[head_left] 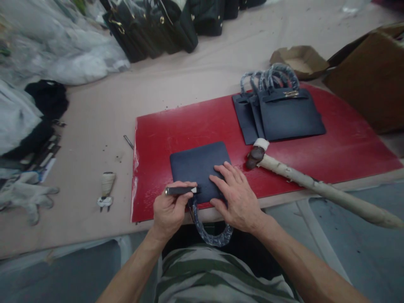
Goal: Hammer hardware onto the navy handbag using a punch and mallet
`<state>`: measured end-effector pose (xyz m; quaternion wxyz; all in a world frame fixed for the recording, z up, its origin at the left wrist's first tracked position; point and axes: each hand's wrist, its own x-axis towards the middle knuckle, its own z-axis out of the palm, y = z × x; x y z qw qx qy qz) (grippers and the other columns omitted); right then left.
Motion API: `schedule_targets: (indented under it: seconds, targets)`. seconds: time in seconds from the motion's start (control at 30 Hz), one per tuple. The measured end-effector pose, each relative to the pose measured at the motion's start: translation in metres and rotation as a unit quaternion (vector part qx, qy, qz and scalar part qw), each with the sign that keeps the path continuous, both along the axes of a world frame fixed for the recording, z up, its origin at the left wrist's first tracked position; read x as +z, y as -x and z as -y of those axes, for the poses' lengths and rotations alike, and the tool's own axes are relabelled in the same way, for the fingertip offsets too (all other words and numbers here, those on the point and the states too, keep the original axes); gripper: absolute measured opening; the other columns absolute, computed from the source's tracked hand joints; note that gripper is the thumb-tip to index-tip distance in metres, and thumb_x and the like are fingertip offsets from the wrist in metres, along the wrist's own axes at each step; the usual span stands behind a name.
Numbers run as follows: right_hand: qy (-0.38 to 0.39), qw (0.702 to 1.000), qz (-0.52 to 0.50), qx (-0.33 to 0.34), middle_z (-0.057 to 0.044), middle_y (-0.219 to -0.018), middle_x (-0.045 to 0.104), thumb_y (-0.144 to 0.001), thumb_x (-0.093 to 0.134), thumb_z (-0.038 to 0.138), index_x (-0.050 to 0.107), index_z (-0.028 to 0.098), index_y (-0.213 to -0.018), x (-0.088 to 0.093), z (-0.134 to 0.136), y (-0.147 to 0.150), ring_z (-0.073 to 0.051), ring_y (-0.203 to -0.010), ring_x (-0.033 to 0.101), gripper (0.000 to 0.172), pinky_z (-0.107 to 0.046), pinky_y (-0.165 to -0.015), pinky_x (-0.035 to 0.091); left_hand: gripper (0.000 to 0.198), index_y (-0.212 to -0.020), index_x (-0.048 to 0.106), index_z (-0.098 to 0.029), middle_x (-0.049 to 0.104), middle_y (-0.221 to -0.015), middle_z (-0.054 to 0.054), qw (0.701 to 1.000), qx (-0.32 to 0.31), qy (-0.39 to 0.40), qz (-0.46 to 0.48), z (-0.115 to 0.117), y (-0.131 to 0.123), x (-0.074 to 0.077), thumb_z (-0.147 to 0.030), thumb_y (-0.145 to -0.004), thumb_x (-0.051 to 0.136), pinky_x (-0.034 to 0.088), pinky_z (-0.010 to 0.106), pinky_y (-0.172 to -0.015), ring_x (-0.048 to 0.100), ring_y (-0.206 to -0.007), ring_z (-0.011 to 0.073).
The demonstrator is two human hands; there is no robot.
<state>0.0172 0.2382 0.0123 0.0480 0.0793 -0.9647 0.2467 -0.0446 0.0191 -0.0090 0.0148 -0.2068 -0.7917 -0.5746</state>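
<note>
A dark navy leather bag panel lies flat on the red board, its plastic-wrapped handle hanging toward me over the board's near edge. My left hand is closed around a black pen-like tool with a silver end. The tool lies nearly level over the panel's near left part, by the handle's base; whether its tip touches the leather I cannot tell. Across the panel's near right part rests my right hand, fingers spread and holding nothing.
Several similar navy panels with wrapped handles are stacked at the board's right. A hammer with a wrapped handle lies right of my right hand. Left are a small two-pronged tool and a glove. Black bags and a cardboard box stand farther back.
</note>
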Motion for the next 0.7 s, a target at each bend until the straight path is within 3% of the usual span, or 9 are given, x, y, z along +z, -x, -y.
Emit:
schedule_targets:
  seconds: [0.2,0.7]
  targets:
    - [0.003,1.000,-0.003,0.001,-0.016,-0.155,0.040,-0.085,0.070,0.029,0.058,0.013,-0.138,0.000,0.001,0.001,-0.036,-0.149,0.024,0.057,-0.059,-0.124,0.024,0.013,-0.103,0.068,-0.019,0.079,-0.100,0.000,0.997,0.006,0.034,-0.071,-0.009,0.001,0.007,-0.016,-0.090,0.067,0.057,0.018,-0.096,0.074,-0.095,0.0077]
    - [0.007,1.000,-0.003,-0.001,-0.015,-0.155,0.041,-0.084,0.070,0.029,0.059,0.014,-0.138,0.001,0.002,0.000,-0.036,-0.149,0.025,0.057,-0.057,-0.124,0.025,0.013,-0.102,0.066,-0.017,0.079,-0.099,0.003,0.984,-0.012,0.073,-0.160,-0.014,0.002,0.006,-0.012,-0.089,0.067,0.059,0.022,-0.094,0.074,-0.095,0.0108]
